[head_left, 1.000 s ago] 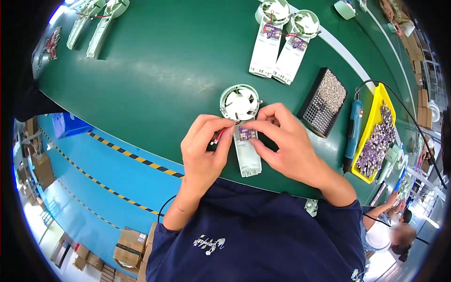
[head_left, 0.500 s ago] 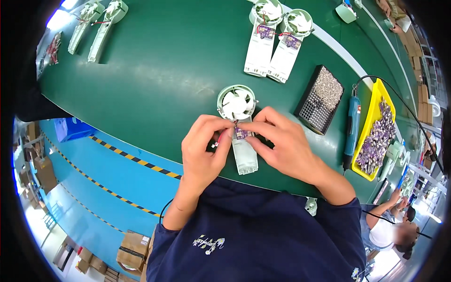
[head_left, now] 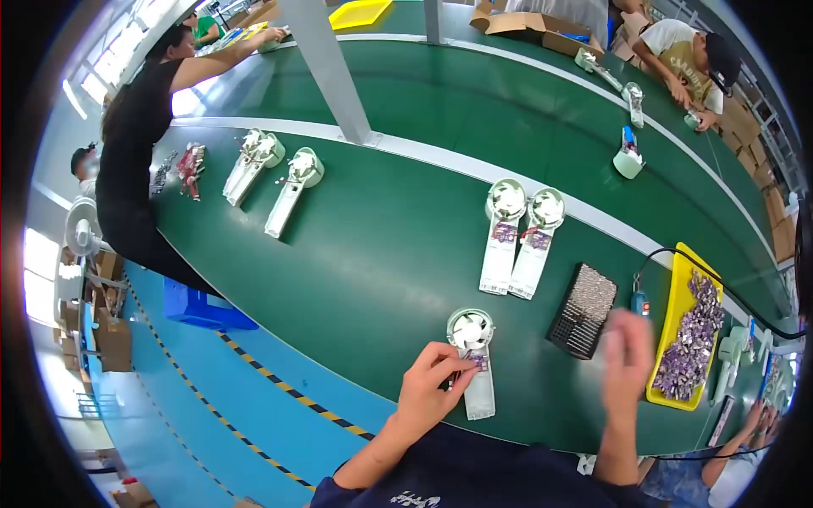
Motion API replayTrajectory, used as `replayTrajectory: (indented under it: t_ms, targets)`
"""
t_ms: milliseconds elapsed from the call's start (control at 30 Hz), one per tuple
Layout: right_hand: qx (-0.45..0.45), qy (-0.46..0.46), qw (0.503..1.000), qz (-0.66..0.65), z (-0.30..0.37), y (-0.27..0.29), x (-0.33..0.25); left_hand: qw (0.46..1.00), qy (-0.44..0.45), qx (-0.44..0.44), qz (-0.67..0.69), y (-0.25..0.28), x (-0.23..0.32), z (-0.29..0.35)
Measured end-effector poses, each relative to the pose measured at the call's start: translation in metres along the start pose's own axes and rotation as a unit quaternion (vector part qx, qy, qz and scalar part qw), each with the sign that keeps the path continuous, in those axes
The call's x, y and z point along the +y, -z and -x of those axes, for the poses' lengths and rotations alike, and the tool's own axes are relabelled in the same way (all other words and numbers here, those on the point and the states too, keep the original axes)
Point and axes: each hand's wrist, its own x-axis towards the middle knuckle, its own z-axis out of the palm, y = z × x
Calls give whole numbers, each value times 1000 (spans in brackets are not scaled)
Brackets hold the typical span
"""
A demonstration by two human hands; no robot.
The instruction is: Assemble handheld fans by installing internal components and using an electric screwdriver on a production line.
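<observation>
A pale green handheld fan half (head_left: 480, 398) lies on the table in front of me, its round head with white blades (head_left: 471, 330) pointing away. On its upper handle sits a small purple circuit board (head_left: 480, 362). My left hand (head_left: 430, 385) is closed in a pinch at the board's left edge, with thumb and fingertips on it. Farther right, my right hand (head_left: 627, 360) is raised beside the teal electric screwdriver (head_left: 641, 303), covering its lower part. Motion smears its fingers, so whether it grips the screwdriver cannot be seen.
A black perforated screw tray (head_left: 584, 311) lies left of the screwdriver. Beyond it stands a yellow bin (head_left: 655, 394) of purple boards. Two fan halves with boards (head_left: 514, 254) lie ahead, two others (head_left: 284, 207) far left. A metal post (head_left: 326, 68) rises behind. Co-workers sit and stand around.
My right hand has left the circuit board and moved right toward the screwdriver. My left hand stays at the board. The view has tilted up, showing more of the far tables and people.
</observation>
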Motion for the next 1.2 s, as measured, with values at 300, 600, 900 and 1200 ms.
replayTrajectory:
  t_ms: [300,600,900,1200]
  targets:
    - [19,-21,890,455,-14,30,68,1000,2,9,-4,12,-1,-11]
    - [102,-86,919,-370,-40,48,27,1000,2,6,-6,3,2,-4]
    - [141,183,898,-375,-74,-37,-1,1000,15,15,-12,2,1,-4]
    - [159,130,912,-356,-70,-42,4,1000,20,9,-14,3,2,-6]
